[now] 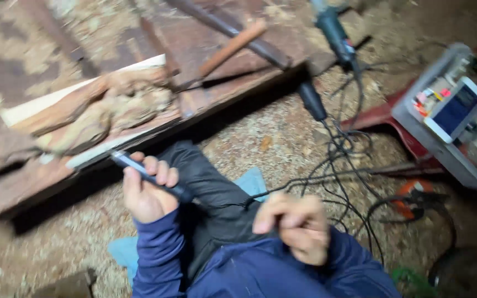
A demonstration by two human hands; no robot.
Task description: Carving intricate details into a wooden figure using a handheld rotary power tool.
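Note:
My left hand (147,190) grips a slim dark hand tool (139,171) whose cable trails off to the right. Its tip points up-left toward a rough carved wood piece (97,113) lying on a low wooden workbench (194,49). My right hand (296,223) hovers above my knee with fingers curled in; motion blur hides whether anything is in it. Both arms wear dark blue sleeves, and my dark trouser leg (205,182) stretches between the hands.
A wooden-handled tool (230,48) and a dark metal bar lie on the bench. A power tool (335,33) and tangled black cables (343,165) sit to the right, beside a grey box holding a phone (456,110). Sawdust covers the ground.

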